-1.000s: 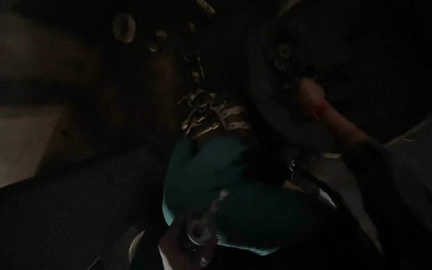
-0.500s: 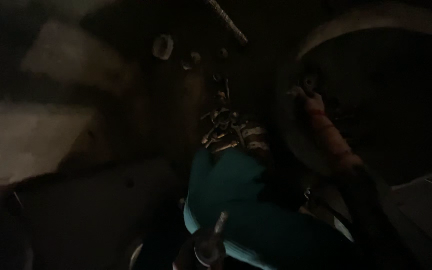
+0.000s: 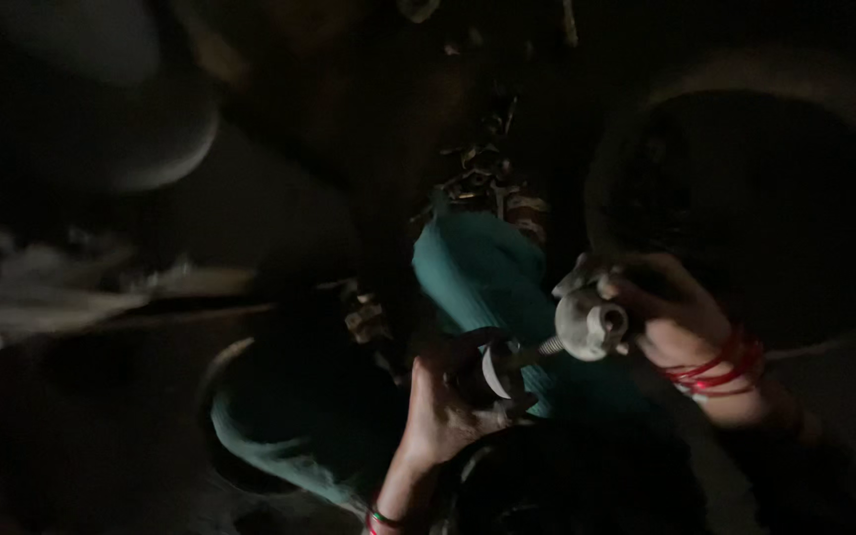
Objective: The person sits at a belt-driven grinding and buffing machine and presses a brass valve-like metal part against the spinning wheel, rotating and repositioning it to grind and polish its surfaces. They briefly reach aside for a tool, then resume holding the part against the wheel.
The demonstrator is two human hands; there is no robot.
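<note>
Here, in very dim light, the largest thing is a big dark round tyre or drum (image 3: 745, 198), lying on the floor to the upper right of the teal-clad knee (image 3: 487, 277). That knee sits at the middle of the view, and everything else is best placed against it.

Just right of the knee, the right hand (image 3: 661, 312), with red bangles (image 3: 715, 367) at the wrist, is closed around a small pale metal fitting (image 3: 587, 322) with a round hole in its end. Just below the knee, the left hand (image 3: 448, 401) is curled around a dark round part with a pale ring (image 3: 495, 369). A short threaded stem (image 3: 545, 347) runs between the two pieces.

These look like stiff, fairly heavy metal parts, likely greasy, so a full grip around each body seems safest, clear of the thread.

Above the knee lies a scatter of small metal bits (image 3: 482, 168) on the dark floor (image 3: 279, 228). The room is too dark to tell more.
</note>
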